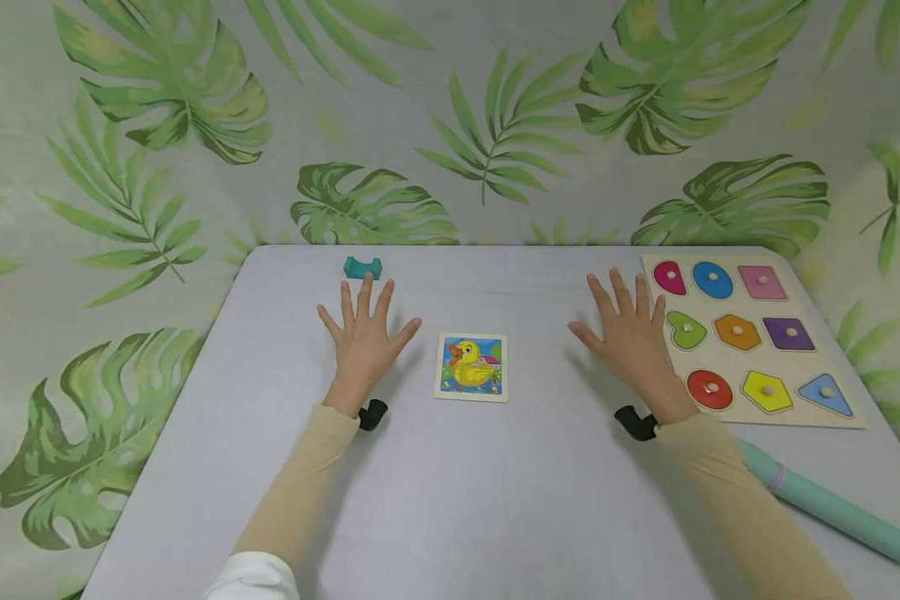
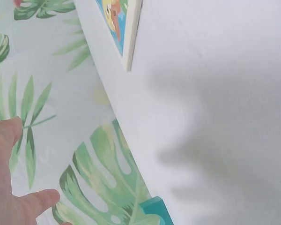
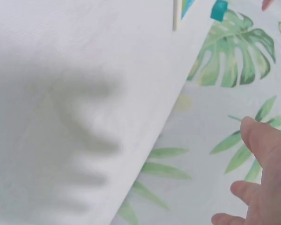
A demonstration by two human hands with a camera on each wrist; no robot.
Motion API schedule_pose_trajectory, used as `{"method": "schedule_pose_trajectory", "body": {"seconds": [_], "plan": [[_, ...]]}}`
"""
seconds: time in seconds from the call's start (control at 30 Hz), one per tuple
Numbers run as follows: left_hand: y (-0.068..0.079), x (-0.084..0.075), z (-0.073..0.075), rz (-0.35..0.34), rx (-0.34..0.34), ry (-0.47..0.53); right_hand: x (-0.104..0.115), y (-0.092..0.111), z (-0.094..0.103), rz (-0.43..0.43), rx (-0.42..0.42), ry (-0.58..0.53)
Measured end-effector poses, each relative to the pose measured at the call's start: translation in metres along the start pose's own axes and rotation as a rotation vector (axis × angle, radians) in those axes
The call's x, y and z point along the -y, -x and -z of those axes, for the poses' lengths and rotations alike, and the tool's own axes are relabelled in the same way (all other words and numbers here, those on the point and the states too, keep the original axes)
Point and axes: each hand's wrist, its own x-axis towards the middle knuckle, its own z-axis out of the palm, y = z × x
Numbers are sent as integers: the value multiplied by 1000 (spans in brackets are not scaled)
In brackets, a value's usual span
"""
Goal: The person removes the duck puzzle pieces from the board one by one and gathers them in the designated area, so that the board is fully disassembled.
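Both hands are spread wide over the table point(image 1: 532, 500), backs up, fingers straight and fanned, thumbs pointing inward; neither has hold of anything. From where I stand, the left hand point(image 1: 363, 346) hovers above its shadow, its longest fingertip overlapping the near edge of a small teal block point(image 1: 362, 268); the wrist view shows the fingers raised clear of the tabletop. The right hand point(image 1: 633, 342) hovers in the same way, its outer edge overlapping the left side of a wooden board point(image 1: 787, 358) that carries 9 knobbed shapes in 3 rows of 3. Flat between the 2 hands, touched by neither, lies a square duck picture point(image 1: 471, 367), nearer the left. A mint-green tube point(image 1: 840, 504) runs out from behind the right sleeve point(image 1: 750, 508) toward the table's near right corner.
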Motion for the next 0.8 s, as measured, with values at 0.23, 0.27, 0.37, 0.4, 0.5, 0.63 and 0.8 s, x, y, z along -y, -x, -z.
{"method": "schedule_pose_trajectory", "body": {"seconds": [0.23,0.27,0.37,0.4,0.5,0.63,0.8], "plan": [[9,-8,-2,-122,101,135,25,-14,-4,163,-11,-120],[11,-9,-3,-155,126,164,29,-16,-5,187,-4,-161],[15,-11,-8,-263,230,268,42,-22,-12,242,35,-305],[17,-11,-10,-291,271,302,47,-23,-15,256,55,-359],[25,-15,-14,-330,397,382,61,-28,-26,304,114,-512],[35,-19,-20,-348,465,392,78,-35,-42,366,195,-654],[43,-19,-27,-387,434,313,96,-44,-58,385,296,-695]]}}
